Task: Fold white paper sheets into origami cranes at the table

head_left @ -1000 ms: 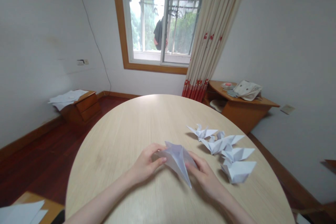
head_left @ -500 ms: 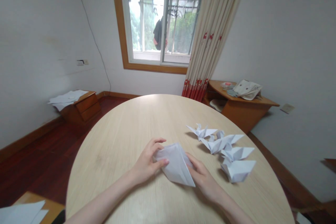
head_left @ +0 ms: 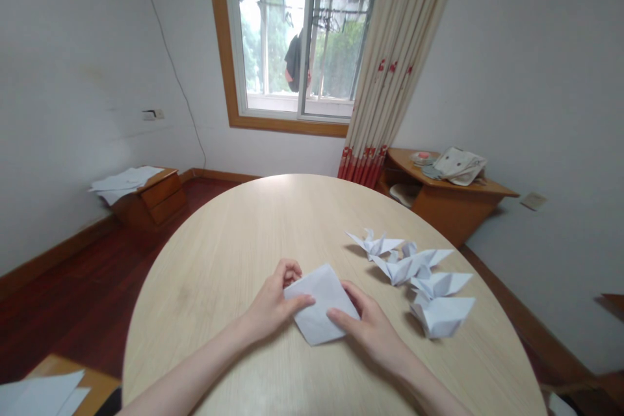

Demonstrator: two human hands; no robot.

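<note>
Now closed flat from gaping earlier: folded paper square [head_left: 322, 286], gripped with left hand [head_left: 273, 297] and right hand [head_left: 376, 323]; apparently aligning layers, next probably requiring firm creasing.

Head-worn view, facing forward and down, round table [head_left: 219, 247] close

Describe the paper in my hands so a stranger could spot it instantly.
Find the pale round table. Toward its near side, the left hand and right hand hold the folded paper. It is flat and four-sided, unlike the winged paper birds to its right.
</note>
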